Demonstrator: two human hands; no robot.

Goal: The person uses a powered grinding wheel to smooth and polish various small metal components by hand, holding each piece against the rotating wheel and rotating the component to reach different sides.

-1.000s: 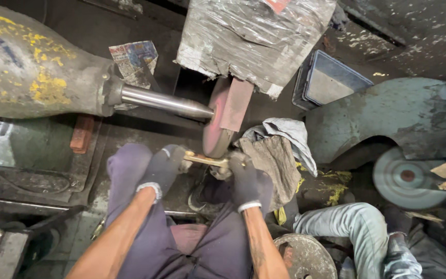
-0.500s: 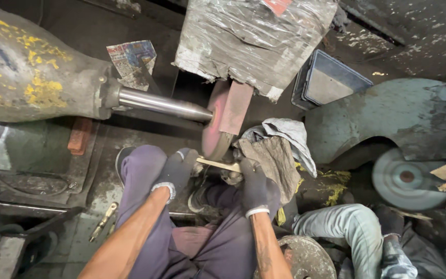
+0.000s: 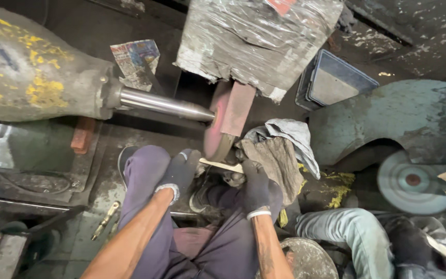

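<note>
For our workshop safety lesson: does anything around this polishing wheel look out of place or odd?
Yes. Loose rags hang right beside the pink wheel, close enough to look risky. A brass-coloured tool lies loose on the grimy floor. Both gloved hands, left and right, press a thin metal strip against the wheel.

Both gloved hands, left (image 3: 179,170) and right (image 3: 255,187), grip the ends of a slim pale metal strip (image 3: 222,165), holding it against the lower rim of a pink buffing wheel (image 3: 219,126) on a steel motor shaft (image 3: 163,104). Grey rags (image 3: 282,150) lie just beside the right hand.
</note>
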